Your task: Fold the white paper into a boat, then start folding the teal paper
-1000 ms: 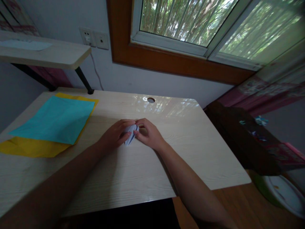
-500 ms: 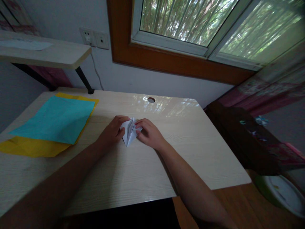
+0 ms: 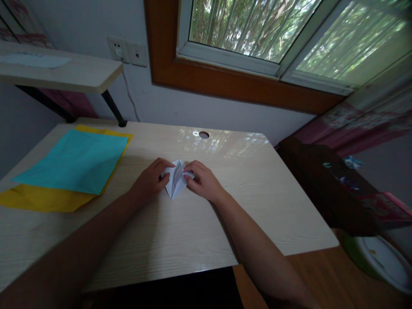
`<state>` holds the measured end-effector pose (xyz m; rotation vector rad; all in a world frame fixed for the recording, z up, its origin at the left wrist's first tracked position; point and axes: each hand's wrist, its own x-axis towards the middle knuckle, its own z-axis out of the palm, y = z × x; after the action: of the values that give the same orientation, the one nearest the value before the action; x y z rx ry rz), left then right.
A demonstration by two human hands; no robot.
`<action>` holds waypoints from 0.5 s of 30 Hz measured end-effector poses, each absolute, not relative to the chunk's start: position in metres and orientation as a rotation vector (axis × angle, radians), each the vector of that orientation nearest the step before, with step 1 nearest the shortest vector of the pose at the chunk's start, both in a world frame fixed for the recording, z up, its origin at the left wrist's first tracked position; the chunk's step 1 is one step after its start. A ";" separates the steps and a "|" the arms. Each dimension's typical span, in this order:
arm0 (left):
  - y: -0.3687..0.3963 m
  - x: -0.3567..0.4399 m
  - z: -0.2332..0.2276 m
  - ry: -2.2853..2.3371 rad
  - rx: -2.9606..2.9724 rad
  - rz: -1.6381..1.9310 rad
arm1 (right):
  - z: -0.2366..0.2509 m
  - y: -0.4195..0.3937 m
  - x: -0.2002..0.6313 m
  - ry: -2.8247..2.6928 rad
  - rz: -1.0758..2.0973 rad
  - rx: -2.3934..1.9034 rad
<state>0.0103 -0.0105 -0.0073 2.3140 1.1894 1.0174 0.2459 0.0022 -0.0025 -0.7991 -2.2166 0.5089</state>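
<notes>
Presently, the entries run as follows.

Left hand: the left hand (image 3: pixel 148 180) lies palm-down on the desk, fingertips pinching the left flap of the folded white paper (image 3: pixel 175 182).
Right hand: the right hand (image 3: pixel 202 182) mirrors it, fingertips closed on the right flap; the two hands sit close together with the paper between them.
Folded white paper: small, kite-shaped, point toward the person, centre crease raised, resting on the desk near its middle.
Risk, slip: the glossy top probably gives little grip, so uneven pressure from either hand could skate the paper sideways and skew the crease.
Risk, tear: pulling the flaps apart too hard could likely split the paper at the point where the folds meet.
Risk, light: the scene is dim, so misjudging an edge seems possible.
Desk (image 3: pixel 225 223): pale wood-grain, shiny, with a round cable hole (image 3: pixel 204 134) near the far edge.
Spare sheets: a teal sheet (image 3: pixel 74 161) lies on a yellow sheet (image 3: pixel 38 199), well apart to the left.
Shelf (image 3: pixel 64 73): a raised side board at far left.
Wall: two sockets (image 3: pixel 127 51) with one cord hanging.
Window (image 3: pixel 273 34): wood-trimmed, greenery outside.
</notes>
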 end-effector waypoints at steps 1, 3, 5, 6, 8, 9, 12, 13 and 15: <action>-0.010 0.010 -0.008 1.199 2.314 1.012 | -0.003 0.002 0.246 -2.220 0.499 -0.807; -0.010 0.010 -0.009 1.197 2.321 1.014 | -0.004 0.003 0.246 -2.223 0.482 -0.824; -0.009 0.010 -0.010 1.185 2.332 1.027 | -0.004 0.003 0.246 -2.213 0.482 -0.829; -0.008 0.009 -0.011 1.183 2.333 1.034 | -0.004 0.003 0.246 -2.204 0.487 -0.831; -0.008 0.009 -0.011 1.178 2.335 1.042 | -0.004 0.003 0.247 -2.182 0.503 -0.838; -0.007 0.008 -0.011 1.177 2.332 1.045 | -0.004 0.003 0.247 -2.171 0.511 -0.846; -0.007 0.007 -0.010 1.179 2.317 1.038 | -0.004 0.003 0.248 -2.139 0.526 -0.872; -0.007 0.007 -0.009 1.184 2.308 1.038 | -0.005 0.003 0.248 -2.129 0.530 -0.877; -0.007 0.007 -0.009 1.200 2.286 1.048 | -0.005 0.003 0.248 -2.110 0.536 -0.883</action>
<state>0.0065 -0.0072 -0.0085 2.2856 1.2000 1.0478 0.2478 0.0030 -0.0048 -0.8826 -2.1104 0.5358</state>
